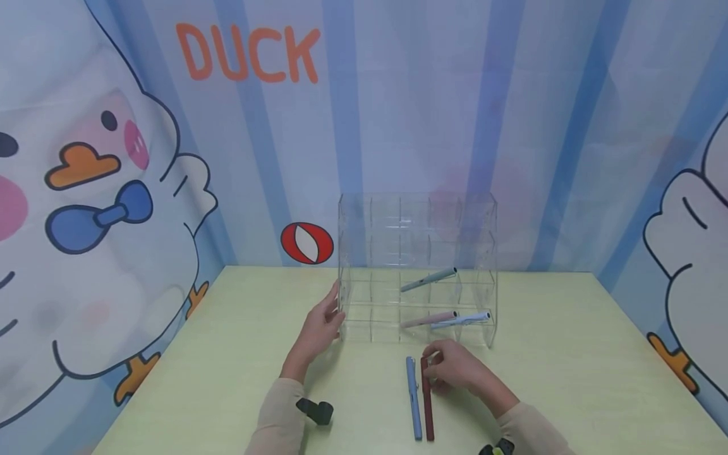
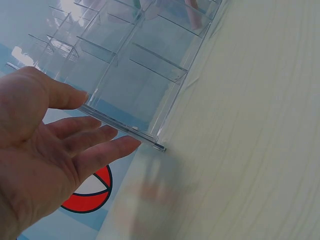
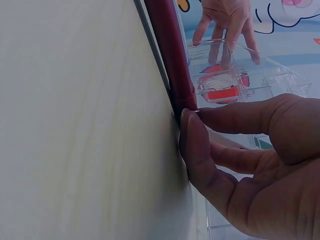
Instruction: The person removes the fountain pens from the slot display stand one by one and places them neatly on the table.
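Note:
A clear acrylic rack (image 1: 371,304) with rows of compartments stands at the back of the table. My left hand (image 1: 315,330) grips its left side panel, thumb on one face and fingers on the other, as the left wrist view shows at the panel's edge (image 2: 122,127). On the table in front of the rack lies a dark red pen (image 1: 428,414), its far end pinched between thumb and fingers of my right hand (image 1: 457,366). The right wrist view shows the pinch close up on the red pen (image 3: 172,50). Just left of it lies a blue pen (image 1: 414,404).
In the rack's lower rows rest a grey-green pen (image 1: 429,279), a pink pen (image 1: 429,319) and a light blue pen (image 1: 463,320), all tilted. The pale yellow table (image 1: 227,366) meets a printed duck backdrop (image 1: 415,114) behind and at both sides.

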Demonstrator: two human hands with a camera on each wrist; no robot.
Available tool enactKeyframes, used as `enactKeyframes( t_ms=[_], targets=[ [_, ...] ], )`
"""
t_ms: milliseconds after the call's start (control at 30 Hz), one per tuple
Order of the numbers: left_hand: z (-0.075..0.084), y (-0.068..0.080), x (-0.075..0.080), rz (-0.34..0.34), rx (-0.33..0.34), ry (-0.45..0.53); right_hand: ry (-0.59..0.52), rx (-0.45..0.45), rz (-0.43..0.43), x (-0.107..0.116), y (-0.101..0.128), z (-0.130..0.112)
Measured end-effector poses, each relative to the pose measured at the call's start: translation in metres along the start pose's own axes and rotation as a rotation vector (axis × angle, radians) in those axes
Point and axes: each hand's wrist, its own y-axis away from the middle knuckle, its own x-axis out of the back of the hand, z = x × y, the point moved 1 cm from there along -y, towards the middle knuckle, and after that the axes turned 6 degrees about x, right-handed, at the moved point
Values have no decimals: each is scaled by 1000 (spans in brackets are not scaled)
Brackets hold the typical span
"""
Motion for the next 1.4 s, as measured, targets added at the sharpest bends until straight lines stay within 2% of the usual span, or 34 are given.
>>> enactKeyframes(
  t_ms=[767,1233,1400],
  targets=[
    [1,0,0,-1,1,-9,48,-32,3,0,-1,-2],
    [2,1,0,-1,17,-7,38,16,-17,1,1,-3],
    [2,1,0,-1,2,-9,49,15,2,5,2,-5]
  ],
)
